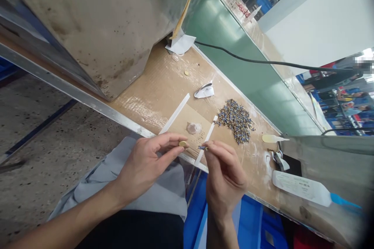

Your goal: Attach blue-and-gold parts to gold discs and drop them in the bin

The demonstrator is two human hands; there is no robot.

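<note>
Between the thumb and fingers of my left hand (152,157) is a small round yellowish disc (182,144). My right hand (223,173) pinches a small blue-and-brass part (201,147), held a short way to the right of the disc. Both hands are over the front edge of the bench. Just beyond them, a small clear round dish (194,127) sits on the brown bench covering, with tiny brass-coloured bits (201,136) scattered by it. Farther right lies a heap of similar blue-and-brass parts (236,120).
White tape strips (175,113) cross the bench. Behind the dish lie folded white paper (204,91) and another yellow disc (186,72). A yellow-filled dropper bottle (271,138) and a white bottle (302,188) lie at right. A large metal housing (96,19) rises at left; a green panel (233,46) borders the back.
</note>
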